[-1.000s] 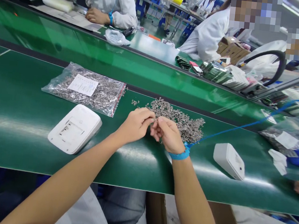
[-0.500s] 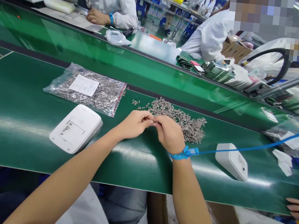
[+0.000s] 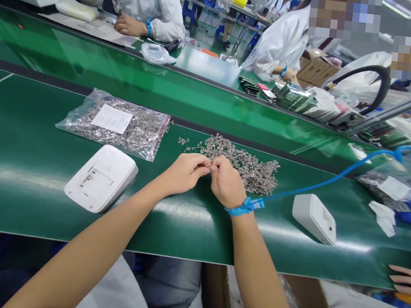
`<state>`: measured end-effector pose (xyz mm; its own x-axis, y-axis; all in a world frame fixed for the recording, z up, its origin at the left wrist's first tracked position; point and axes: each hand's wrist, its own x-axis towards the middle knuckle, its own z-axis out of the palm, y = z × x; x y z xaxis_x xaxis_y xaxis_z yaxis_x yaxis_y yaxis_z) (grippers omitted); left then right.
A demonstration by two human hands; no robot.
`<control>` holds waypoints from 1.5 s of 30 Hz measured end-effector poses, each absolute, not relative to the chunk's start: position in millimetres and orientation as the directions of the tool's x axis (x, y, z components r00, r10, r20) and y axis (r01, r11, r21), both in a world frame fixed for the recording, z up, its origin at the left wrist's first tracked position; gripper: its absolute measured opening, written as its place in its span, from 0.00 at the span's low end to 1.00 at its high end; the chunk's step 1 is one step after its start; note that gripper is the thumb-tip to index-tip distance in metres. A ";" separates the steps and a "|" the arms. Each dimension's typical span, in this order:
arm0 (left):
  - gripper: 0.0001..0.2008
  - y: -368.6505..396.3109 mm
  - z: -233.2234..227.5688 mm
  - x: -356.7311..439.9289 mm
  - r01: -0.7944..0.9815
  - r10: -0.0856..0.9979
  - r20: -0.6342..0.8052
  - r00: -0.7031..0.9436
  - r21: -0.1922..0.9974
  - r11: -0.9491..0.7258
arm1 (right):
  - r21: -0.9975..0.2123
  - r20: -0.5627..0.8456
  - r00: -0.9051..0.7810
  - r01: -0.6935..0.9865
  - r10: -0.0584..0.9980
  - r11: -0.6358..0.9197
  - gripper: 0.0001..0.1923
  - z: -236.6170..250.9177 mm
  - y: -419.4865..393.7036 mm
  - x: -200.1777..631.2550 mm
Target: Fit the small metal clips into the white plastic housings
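Observation:
My left hand (image 3: 189, 173) and my right hand (image 3: 227, 180) meet fingertip to fingertip over the green work surface (image 3: 183, 230). Both are closed in a pinch; whatever lies between the fingers is too small and too covered to make out. Just beyond them spreads a pile of small metal parts (image 3: 262, 172), with a few strays at its left end. A blue wrist strap (image 3: 238, 210) with a blue cord circles my right wrist. Left of my hands lies a clear zip bag (image 3: 142, 130) full of similar metal parts, and nearer me a white plastic device (image 3: 102, 178).
A second white device (image 3: 314, 217) stands to the right, with another bag of parts (image 3: 404, 180) beyond it. The blue cord (image 3: 308, 187) crosses the right side. A co-worker's hand (image 3: 408, 280) rests at the right edge. Other people in white coats sit across the green divider (image 3: 183, 90).
My right hand has turned slightly, its fingers more curled, still against my left fingertips. The blue cord now hangs slacker, with a coil showing. Across the divider, a co-worker's strapped wrist has come into sight.

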<state>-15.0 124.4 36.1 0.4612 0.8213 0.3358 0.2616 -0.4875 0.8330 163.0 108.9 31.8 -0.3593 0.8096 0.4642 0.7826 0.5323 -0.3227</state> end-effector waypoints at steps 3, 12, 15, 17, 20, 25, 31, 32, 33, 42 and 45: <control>0.07 123.7 34.1 -15.3 0.330 0.735 0.495 0.465 0.673 -0.662 | -0.488 0.436 -0.287 0.721 0.853 0.492 0.12 32.2 107.3 159.9; 0.15 124.2 35.3 -20.7 0.543 0.424 0.704 0.570 0.064 -0.837 | -0.988 0.040 -0.297 0.131 0.954 0.082 0.22 32.5 104.1 150.0; 0.15 124.0 34.2 -19.9 0.541 0.434 0.697 0.571 0.078 -0.838 | -0.999 -0.005 -0.320 0.051 0.947 0.012 0.23 33.3 105.0 149.2; 0.13 123.3 32.6 -17.4 0.526 0.485 0.693 0.533 0.178 -0.832 | -0.998 0.027 -0.301 0.052 0.953 0.044 0.22 33.4 105.7 149.8; 0.07 121.7 32.0 -11.4 0.422 0.702 0.622 0.347 0.565 -0.709 | -0.983 0.116 -0.244 0.108 0.963 0.146 0.20 32.6 105.7 151.6; 0.15 120.1 38.9 -5.4 -0.125 0.897 -0.131 0.421 0.972 0.201 | -0.713 0.370 -0.186 0.571 0.910 0.407 0.17 29.4 104.1 153.7; 0.26 118.3 47.7 -13.1 -0.203 0.658 -0.405 0.635 0.734 0.648 | -0.445 0.485 -0.308 0.719 0.819 0.534 0.16 26.4 105.2 154.5; 0.24 118.0 48.5 -14.0 -0.224 0.647 -0.398 0.650 0.713 0.664 | -0.421 0.488 -0.319 0.729 0.812 0.540 0.16 26.5 105.7 154.9; 0.21 117.7 49.1 -14.5 -0.248 0.642 -0.388 0.661 0.695 0.675 | -0.402 0.489 -0.326 0.739 0.809 0.541 0.16 26.8 106.2 155.3; 0.08 119.8 43.8 -10.2 -0.321 0.827 -0.195 0.527 0.855 0.406 | -0.478 0.447 -0.223 0.759 0.867 0.442 0.15 26.7 107.3 156.3; 0.02 121.1 42.0 -10.4 -0.180 0.896 -0.019 0.445 0.977 0.110 | -0.671 0.339 -0.183 0.640 0.923 0.373 0.18 26.6 107.4 155.0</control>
<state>-10.4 121.1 42.0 0.4446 0.8955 -0.0191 -0.1803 0.1103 0.9774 155.0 107.4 26.6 -0.1830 0.9229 0.3389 0.6403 0.3734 -0.6713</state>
